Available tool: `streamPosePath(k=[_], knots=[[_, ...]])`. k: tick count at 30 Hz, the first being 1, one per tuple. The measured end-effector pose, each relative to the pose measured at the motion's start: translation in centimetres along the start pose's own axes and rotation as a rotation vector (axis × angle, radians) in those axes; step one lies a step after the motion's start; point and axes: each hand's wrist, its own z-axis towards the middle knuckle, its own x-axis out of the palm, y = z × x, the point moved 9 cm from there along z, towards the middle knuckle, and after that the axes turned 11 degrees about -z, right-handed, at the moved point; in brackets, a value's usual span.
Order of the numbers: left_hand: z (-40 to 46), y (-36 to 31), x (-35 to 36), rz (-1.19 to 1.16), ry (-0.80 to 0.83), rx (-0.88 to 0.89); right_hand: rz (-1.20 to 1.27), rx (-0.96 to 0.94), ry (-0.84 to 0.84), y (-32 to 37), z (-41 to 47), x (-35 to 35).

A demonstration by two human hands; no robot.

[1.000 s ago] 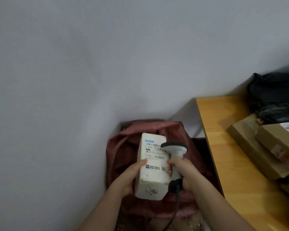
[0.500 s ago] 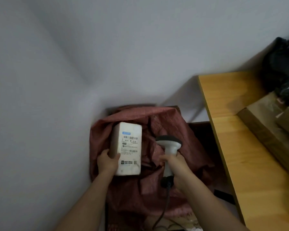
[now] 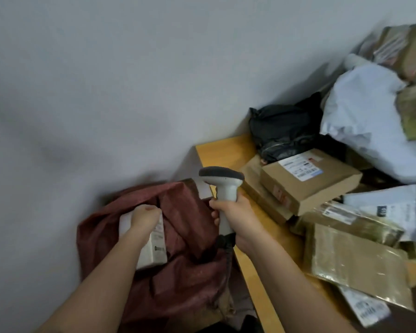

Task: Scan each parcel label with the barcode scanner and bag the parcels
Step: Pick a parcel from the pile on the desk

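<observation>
Both hands grip: left (image 3: 144, 218) half-hiding white parcel (image 3: 154, 246), right (image 3: 235, 212) the scanner (image 3: 222, 186).

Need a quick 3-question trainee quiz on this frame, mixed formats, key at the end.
1. True or false: the right hand grips the barcode scanner by its handle.
2. The left hand holds the white box over which thing? A) the wooden table B) the red sack C) the black bag
3. Fill in: the cardboard box with a label on top lies on the ____.

Key: 1 true. 2 B, the red sack. 3 table.
</observation>
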Motion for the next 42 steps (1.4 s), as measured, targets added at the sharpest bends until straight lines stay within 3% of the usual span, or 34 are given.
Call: streamPosePath(k=[5,9,18,22,30,36,42], knots=[[-7.5,-4.8,10.0,-0.044,0.26,-0.009,0.11,-0.129,0.044,5.0,-4.5,-6.8],[-13.2,-5.7,17.2,-0.117,0.41,-0.116,0.143,-0.187,0.071,6.5,-6.7,-12.8],[-19.9,-1.1,29.5,-0.318,0.367,-0.367,0.102,-0.153,0.075,4.7,-7.3,-26.4],[-20.2,-0.7,31.8,-0.613,0.323,-0.352,0.155,-0.127,0.077,4.0,-6.8,-28.9],[-21.0,-1.5,29.7,-0.905,0.285,-0.256,0.194,-0.135,0.097,3.8,-6.9,-29.4],[-22.4,-3.2,19.1,-0.876,0.121,-0.068,0.205,-0.134,0.08,4.8,-7.7,-27.1],[-25.5,-4.9,7.9,-1.084,0.039,0.076,0.179,-0.213,0.101,7.6,-9.1,-21.1]])
